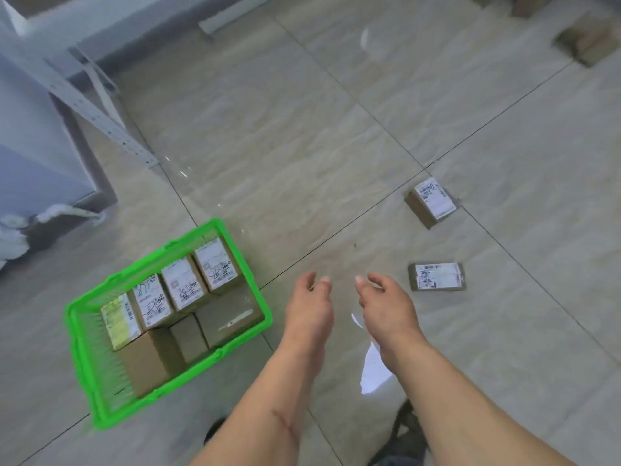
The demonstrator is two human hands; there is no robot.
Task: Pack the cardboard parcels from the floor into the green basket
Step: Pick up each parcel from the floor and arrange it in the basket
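Head cam, only view:

L hand (pixel 311 306) – loosely spread, fingers slightly curled, palm facing inward, holding nothing, touching nothing. Hangs above the floor (pixel 302 136) just right of the green basket (pixel 168 396).

R hand (pixel 386 306) – same: relaxed, part-spread, thumb out toward the L hand, empty. Both hands side by side w/ a small gap, forearms bare.

Basket sits on the floor at lower left, tilted in frame. Inside: 7 parcels visible. Back row = 4 labelled parcels (pixel 183 285) standing edge to edge, white shipping labels up w/ black scribble; the leftmost has a yellowish label. Front row = 3 plain brown parcels (pixel 151 359): big one at left, small one in the middle, a flat one w/ a tape strip at right. Packed tight, touching each other.

Loose on the floor: 2 labelled parcels right of the hands. Near parcel (pixel 437 276) lies flat, just beyond the R hand's fingertips, not touched. Far parcel (pixel 431 202) is further out, angled, near a tile joint. Well apart from the basket.

Top right corner: at least 2 more brown boxes (pixel 589 43), blurred, exact count unclear.

Left edge: white slotted metal rack leg (pixel 100 116) and a grey panel beside it.
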